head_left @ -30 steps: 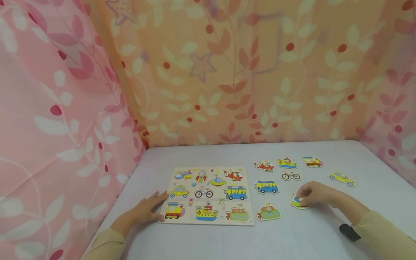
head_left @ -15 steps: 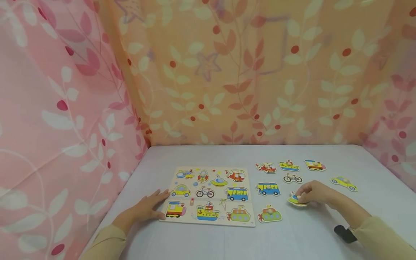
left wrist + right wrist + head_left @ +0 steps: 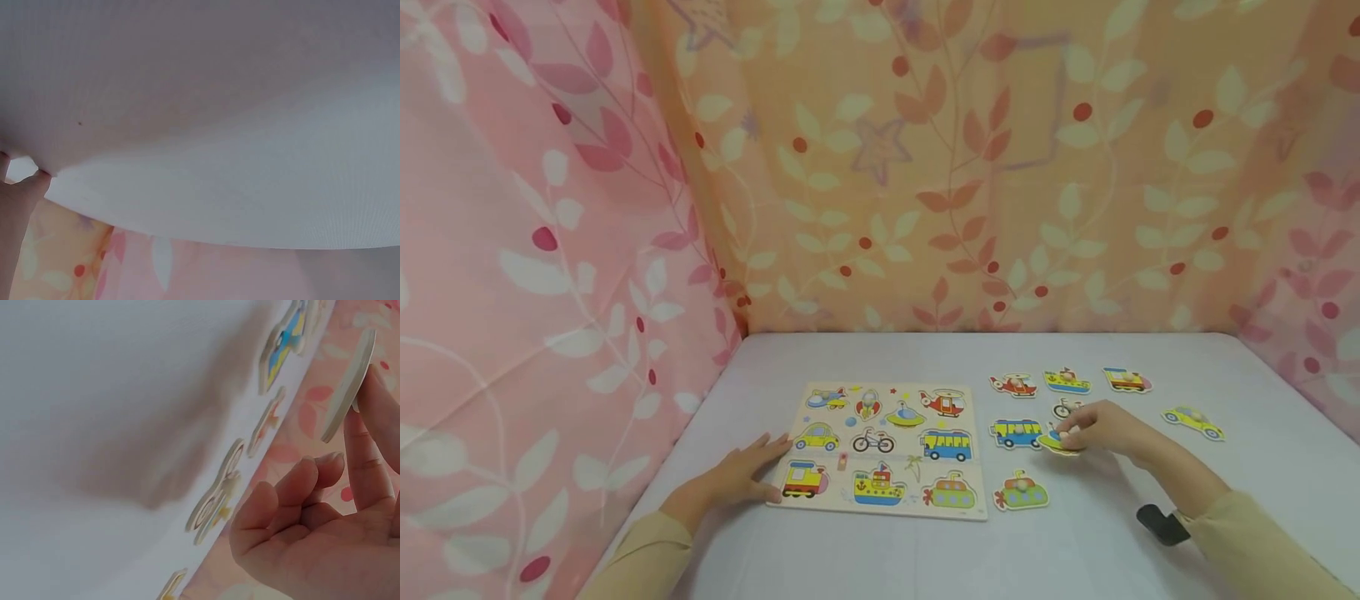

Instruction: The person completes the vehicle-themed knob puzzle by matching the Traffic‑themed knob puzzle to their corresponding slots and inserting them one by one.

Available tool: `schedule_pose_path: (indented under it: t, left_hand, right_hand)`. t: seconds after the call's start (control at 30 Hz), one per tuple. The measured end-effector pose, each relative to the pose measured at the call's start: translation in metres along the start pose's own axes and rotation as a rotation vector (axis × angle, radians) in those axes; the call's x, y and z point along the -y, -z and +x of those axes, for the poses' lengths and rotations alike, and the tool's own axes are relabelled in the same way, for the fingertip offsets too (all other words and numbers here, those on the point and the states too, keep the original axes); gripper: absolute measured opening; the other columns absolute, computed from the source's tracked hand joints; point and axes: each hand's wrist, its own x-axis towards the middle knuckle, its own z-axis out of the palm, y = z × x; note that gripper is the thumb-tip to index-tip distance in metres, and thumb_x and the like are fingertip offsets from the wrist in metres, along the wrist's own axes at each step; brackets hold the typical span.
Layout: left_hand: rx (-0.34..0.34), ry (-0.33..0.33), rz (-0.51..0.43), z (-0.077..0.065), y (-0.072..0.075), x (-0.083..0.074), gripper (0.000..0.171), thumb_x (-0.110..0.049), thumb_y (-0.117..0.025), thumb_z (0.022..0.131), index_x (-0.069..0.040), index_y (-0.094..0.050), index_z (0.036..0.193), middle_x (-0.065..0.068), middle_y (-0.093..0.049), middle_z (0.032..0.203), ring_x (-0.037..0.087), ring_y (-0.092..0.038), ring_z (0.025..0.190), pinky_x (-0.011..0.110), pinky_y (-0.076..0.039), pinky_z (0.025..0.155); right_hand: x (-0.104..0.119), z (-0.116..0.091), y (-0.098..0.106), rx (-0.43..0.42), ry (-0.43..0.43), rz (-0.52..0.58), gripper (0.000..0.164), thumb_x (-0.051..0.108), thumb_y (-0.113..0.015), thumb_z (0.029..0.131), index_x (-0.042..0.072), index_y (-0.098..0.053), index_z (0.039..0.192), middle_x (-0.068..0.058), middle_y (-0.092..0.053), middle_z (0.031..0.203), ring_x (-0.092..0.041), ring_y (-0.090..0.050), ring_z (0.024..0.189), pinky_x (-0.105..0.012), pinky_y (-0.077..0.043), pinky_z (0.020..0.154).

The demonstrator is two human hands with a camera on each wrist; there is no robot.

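In the head view my right hand (image 3: 1108,433) pinches a flying saucer puzzle piece (image 3: 1057,445) above the table. From the right wrist view, thumb and index finger grip the saucer piece (image 3: 353,384) from its knob side, with its pale edge and back showing; the other fingers curl loosely. Right beside it lies the bus piece (image 3: 1015,433), and my hand partly covers the bicycle piece (image 3: 1063,407). My left hand (image 3: 737,479) rests with spread fingers at the left edge of the wooden puzzle board (image 3: 835,504). Only part of the left hand (image 3: 22,200) shows in its wrist view.
More knobbed pieces lie right of the board: a helicopter (image 3: 1013,385), a ship (image 3: 1067,381), a train (image 3: 1126,380), a car (image 3: 1193,422) and a submarine (image 3: 1021,491). A dark object (image 3: 1163,525) shows by the right forearm. Patterned curtains (image 3: 880,208) surround the table.
My right hand has raised the saucer piece off the table and carried it left and away from me, towards the bus piece. The left hand stays at the board's edge.
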Motion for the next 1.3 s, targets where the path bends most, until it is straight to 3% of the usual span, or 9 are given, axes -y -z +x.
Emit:
schedule_pose_path:
  t: [0.3,0.67,0.97,1.17,1.3]
  left_hand:
    - [-0.013,0.013,-0.012,-0.001,-0.001,-0.002,0.088,-0.039,-0.081,0.075,-0.011,-0.041,0.148,0.013,-0.03,0.156,0.042,-0.013,0.145,0.067,-0.007,0.11]
    - [-0.004,0.042,-0.01,0.001,0.0,-0.002,0.089,-0.04,-0.081,0.075,-0.013,-0.04,0.149,0.011,-0.029,0.157,0.04,-0.012,0.145,0.065,-0.006,0.112]
    - [-0.001,0.081,-0.015,0.002,-0.003,-0.002,0.09,-0.041,-0.082,0.074,-0.017,-0.04,0.15,0.01,-0.029,0.158,0.039,-0.012,0.146,0.065,-0.006,0.112]
    - [-0.005,0.066,-0.008,0.001,-0.003,-0.002,0.091,-0.042,-0.081,0.073,-0.016,-0.039,0.15,0.011,-0.029,0.157,0.04,-0.012,0.146,0.065,-0.007,0.112]
    - [-0.007,0.07,0.001,0.001,-0.003,-0.001,0.091,-0.041,-0.082,0.073,-0.016,-0.04,0.15,0.01,-0.029,0.157,0.039,-0.012,0.146,0.065,-0.007,0.112]
  right_hand:
    - [0.023,0.006,-0.008,-0.003,0.027,0.054,0.029,0.026,-0.077,0.083,0.006,-0.073,0.104,-0.008,-0.063,0.104,-0.028,-0.049,0.098,-0.044,-0.042,0.081]
    - [0.052,0.014,-0.022,-0.031,0.034,0.078,0.029,0.024,-0.079,0.082,0.005,-0.071,0.102,-0.012,-0.055,0.099,-0.03,-0.047,0.096,-0.042,-0.04,0.078]
    - [0.068,0.031,-0.041,-0.075,0.032,0.12,0.026,0.024,-0.08,0.081,0.006,-0.073,0.1,-0.018,-0.055,0.11,-0.035,-0.044,0.103,-0.049,-0.041,0.082]
    - [0.077,0.037,-0.051,-0.102,0.034,0.151,0.022,0.021,-0.078,0.083,0.006,-0.074,0.097,-0.022,-0.054,0.121,-0.038,-0.045,0.11,-0.057,-0.039,0.092]
    - [0.082,0.043,-0.057,-0.112,0.025,0.181,0.02,0.018,-0.076,0.084,0.003,-0.073,0.098,-0.021,-0.055,0.118,-0.034,-0.048,0.104,-0.052,-0.041,0.089]
